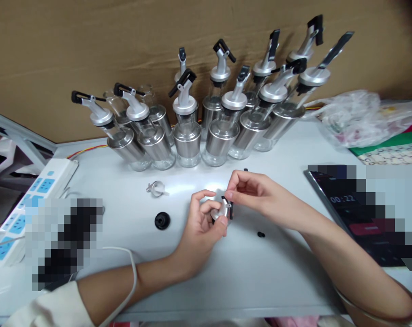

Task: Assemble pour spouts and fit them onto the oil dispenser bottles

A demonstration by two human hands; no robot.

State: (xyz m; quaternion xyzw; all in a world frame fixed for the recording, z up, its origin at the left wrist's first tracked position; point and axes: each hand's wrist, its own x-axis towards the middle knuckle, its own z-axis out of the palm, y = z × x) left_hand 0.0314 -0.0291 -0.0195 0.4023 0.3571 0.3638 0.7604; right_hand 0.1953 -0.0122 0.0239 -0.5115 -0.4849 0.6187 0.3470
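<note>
My left hand (199,230) is closed around a silver bottle pourer spout (221,210), thumb in front and fingers behind, just above the table. A black lever (231,210) hangs at the spout's right side. My right hand (255,190) pinches thumb and forefinger together right at the spout's top; whatever is between those fingertips is hidden. To the left of my hands lie a black round stopper (162,220) and a loose silver pourer (156,188) with a clear tube. A tiny black plug (261,234) rests below my right wrist.
Several glass-and-steel bottles (187,141) with pourers stand along the cardboard wall (124,41). A white power strip (32,204) and a blurred-out dark device (68,245) are at left. At right are a phone (349,213) showing a timer and plastic bags (359,116).
</note>
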